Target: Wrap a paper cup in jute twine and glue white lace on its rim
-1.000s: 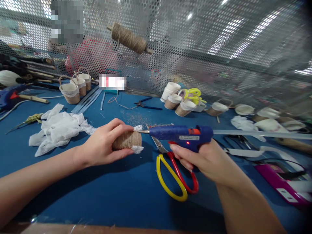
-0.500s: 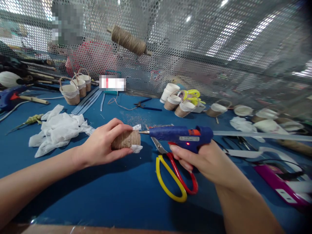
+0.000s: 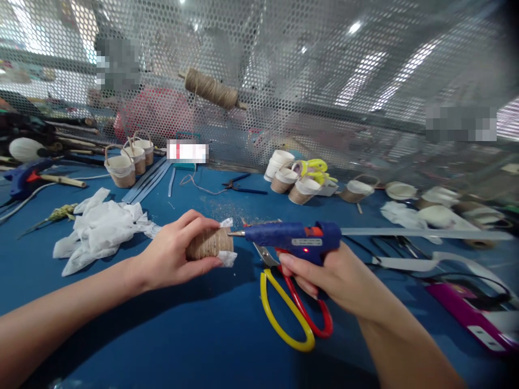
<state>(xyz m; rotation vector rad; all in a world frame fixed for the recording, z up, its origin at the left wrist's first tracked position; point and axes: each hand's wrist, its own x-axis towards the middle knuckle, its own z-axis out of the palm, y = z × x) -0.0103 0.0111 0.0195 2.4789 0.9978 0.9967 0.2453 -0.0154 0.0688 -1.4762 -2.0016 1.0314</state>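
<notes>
My left hand (image 3: 174,251) grips a small cup wrapped in brown twine (image 3: 211,243), lying on its side above the table, with white fabric (image 3: 227,259) poking out at its right end. In my right hand (image 3: 320,270) is a blue hot glue gun (image 3: 292,237) with a red light on and a long clear glue stick (image 3: 421,233) out of its back. Its metal nozzle meets the twine near the cup's right edge. Under the gun lie scissors (image 3: 290,319) with one yellow and one red handle; their blades are partly hidden.
Crumpled white fabric (image 3: 101,227) lies left of the cup. Small handled baskets (image 3: 121,170) stand at the back left, more twine-wrapped cups (image 3: 304,190) at the back right. Pliers (image 3: 243,186) lie behind. A purple power strip (image 3: 466,316) sits right. A twine spool (image 3: 211,89) hangs on the mesh.
The view has tilted up slightly, so things sit lower in the picture. The glue gun's nozzle has shifted slightly left, further over the twine. Both hands keep their holds.
</notes>
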